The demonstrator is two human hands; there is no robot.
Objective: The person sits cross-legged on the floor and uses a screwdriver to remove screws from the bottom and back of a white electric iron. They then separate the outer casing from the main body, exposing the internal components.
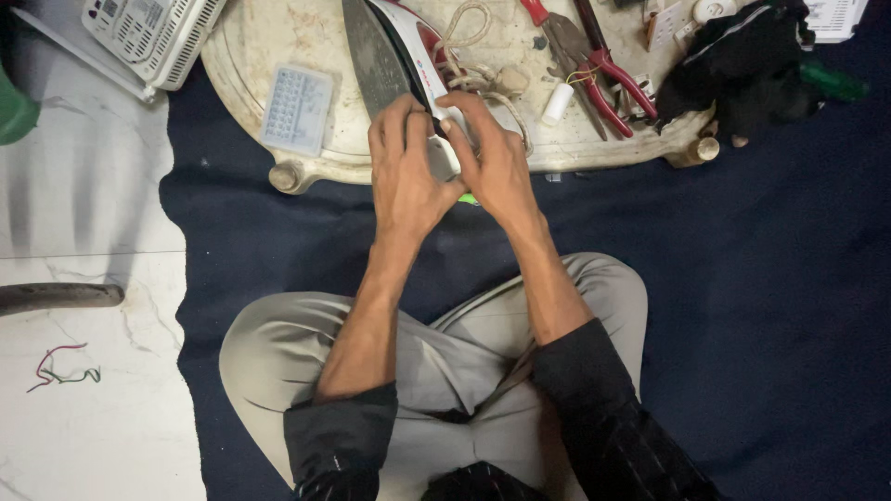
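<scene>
A white and red clothes iron (394, 46) lies on its side on a low cream table (269, 37), its dark soleplate facing left. My left hand (401, 167) grips the rear end of the iron from the left. My right hand (492, 158) holds the same end from the right, fingers curled over the white casing. A small green object (470, 198) shows just below my hands; whether a hand holds it I cannot tell. The iron's braided cord (473, 65) loops on the table behind my right hand.
Red-handled pliers (594, 65), a small white cylinder (557, 104), a clear compartment box (297, 109) and black cloth (742, 65) lie on the table. A white router-like device (153, 32) sits at top left. Dark blue mat under my crossed legs; wire scraps (60, 366) on marble floor.
</scene>
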